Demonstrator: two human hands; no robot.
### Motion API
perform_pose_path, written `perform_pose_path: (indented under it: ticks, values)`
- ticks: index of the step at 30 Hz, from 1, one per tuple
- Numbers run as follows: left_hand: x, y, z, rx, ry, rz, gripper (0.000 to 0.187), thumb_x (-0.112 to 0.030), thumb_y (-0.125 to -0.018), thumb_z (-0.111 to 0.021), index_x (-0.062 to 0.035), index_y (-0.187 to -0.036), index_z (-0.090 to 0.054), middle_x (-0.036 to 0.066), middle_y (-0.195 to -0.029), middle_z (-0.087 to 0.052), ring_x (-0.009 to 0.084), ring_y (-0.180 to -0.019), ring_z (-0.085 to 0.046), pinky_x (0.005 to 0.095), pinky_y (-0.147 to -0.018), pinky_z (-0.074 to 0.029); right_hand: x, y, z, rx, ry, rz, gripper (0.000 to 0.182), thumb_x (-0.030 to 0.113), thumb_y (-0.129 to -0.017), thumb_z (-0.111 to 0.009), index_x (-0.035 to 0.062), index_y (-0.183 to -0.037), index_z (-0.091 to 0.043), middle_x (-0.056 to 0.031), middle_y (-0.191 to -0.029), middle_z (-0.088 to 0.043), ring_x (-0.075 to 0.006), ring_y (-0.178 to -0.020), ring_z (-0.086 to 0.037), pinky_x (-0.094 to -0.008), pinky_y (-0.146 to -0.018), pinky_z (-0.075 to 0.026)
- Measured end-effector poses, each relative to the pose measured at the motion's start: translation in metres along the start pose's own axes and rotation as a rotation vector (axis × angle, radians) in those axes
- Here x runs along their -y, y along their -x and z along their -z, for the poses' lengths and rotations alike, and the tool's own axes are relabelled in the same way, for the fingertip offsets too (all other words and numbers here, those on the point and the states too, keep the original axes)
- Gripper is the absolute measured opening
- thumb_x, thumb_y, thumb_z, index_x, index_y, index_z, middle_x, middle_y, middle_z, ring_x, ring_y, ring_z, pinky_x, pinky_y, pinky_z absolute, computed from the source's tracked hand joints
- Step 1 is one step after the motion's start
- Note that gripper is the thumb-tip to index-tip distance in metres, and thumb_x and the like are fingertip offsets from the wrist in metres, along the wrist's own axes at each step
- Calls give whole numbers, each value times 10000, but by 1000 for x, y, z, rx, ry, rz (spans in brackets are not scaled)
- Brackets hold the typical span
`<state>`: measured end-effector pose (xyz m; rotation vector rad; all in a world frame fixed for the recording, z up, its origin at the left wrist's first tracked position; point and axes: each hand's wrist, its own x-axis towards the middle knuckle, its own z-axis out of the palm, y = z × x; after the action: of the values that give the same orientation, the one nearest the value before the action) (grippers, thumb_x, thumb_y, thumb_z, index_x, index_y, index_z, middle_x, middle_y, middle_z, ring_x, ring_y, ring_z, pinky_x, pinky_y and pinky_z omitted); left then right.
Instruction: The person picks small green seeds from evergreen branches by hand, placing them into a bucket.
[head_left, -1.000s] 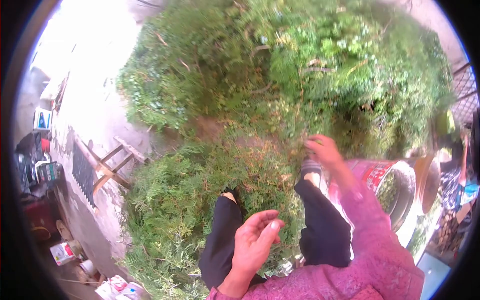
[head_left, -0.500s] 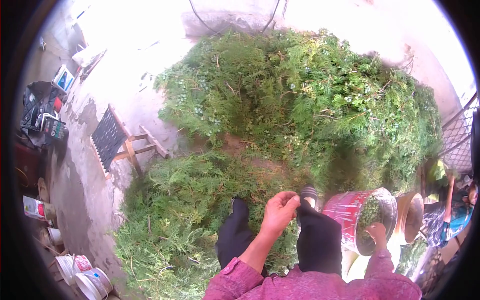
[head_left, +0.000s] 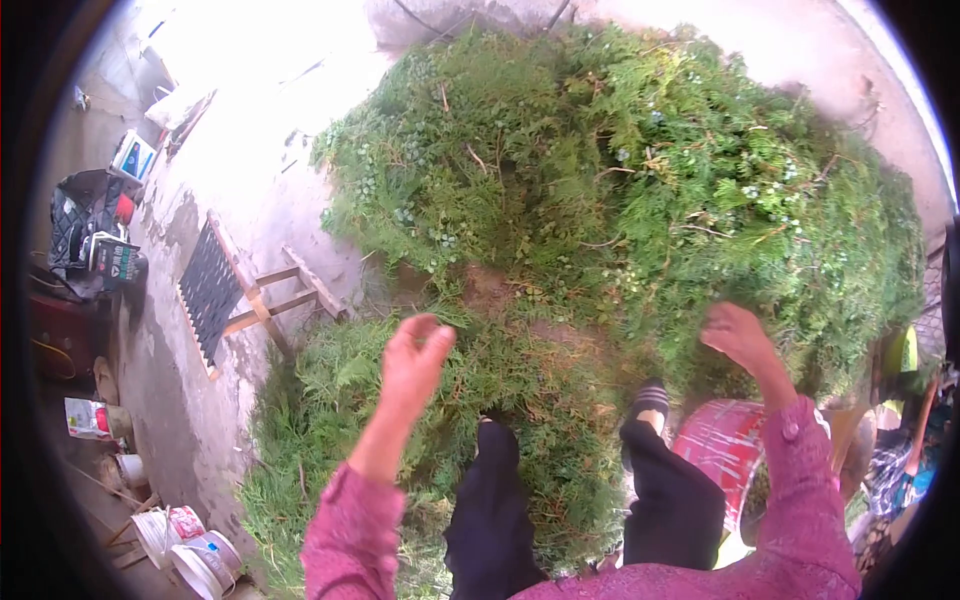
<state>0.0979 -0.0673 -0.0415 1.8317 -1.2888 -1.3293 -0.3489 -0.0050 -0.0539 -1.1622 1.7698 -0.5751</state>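
My left hand (head_left: 412, 365) hovers over the lower pile of cut evergreen branches (head_left: 350, 440), its fingers curled in toward the thumb. Anything between those fingers is too small to make out. My right hand (head_left: 740, 335) is at the near side of the larger branch pile (head_left: 600, 170), fingers loosely bent and slightly apart, with nothing visible in them. Pale bluish berries dot that pile. Below my right forearm stands a red and white bucket (head_left: 715, 450), partly hidden by my sleeve.
A wooden folding stool (head_left: 215, 290) with a dark woven seat stands left of the piles. White buckets (head_left: 195, 565) are at lower left, and a black crate (head_left: 80, 215) is farther up. Another person's patterned clothing (head_left: 890, 460) shows at far right.
My right hand has come out of the bucket and moved up to the large pile. My left hand has swung left and up from between my knees. The view has shifted slightly.
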Motion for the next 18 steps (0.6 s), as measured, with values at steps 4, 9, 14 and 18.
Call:
perform_pose_path:
  ticks: [4, 9, 14, 18]
  values:
    - [94, -114, 54, -375, -305, 51, 741, -453, -733, -661, 41, -1234, -429, 220, -1222, -485, 317, -1154, -453, 384, -960, -359, 68, -106, -84, 282, 183, 91, 798, 402, -723, -665, -4, -1317, -321, -245, -1238, -447, -297, -1099, -507, -381, -934, -419]
    - [165, -215, 100, -514, -357, 186, 907, -592, -697, -618, 56, -1280, -367, 250, -1282, -415, 322, -1202, -402, 371, -992, -311, 83, -240, -172, 342, 95, 193, 925, 525, -727, -611, 9, -1371, -193, -247, -1388, -239, -354, -1246, -336, -456, -1012, -317]
    - [158, -263, 77, -530, -202, 84, 1017, -646, -691, -586, 41, -1351, -231, 226, -1374, -286, 316, -1268, -299, 391, -1024, -259, 81, -317, -224, 262, -11, 169, 1034, 618, -686, -611, 15, -1385, -146, -251, -1400, -209, -350, -1267, -298, -452, -1026, -279]
    - [157, -299, 70, -493, -85, 115, 1071, -671, -674, -585, 22, -1374, -165, 208, -1408, -217, 324, -1290, -242, 445, -1023, -241, 68, -362, -244, 219, -250, -13, 1203, 725, -596, -606, 3, -1389, -61, -264, -1411, -152, -336, -1311, -196, -412, -1046, -232]
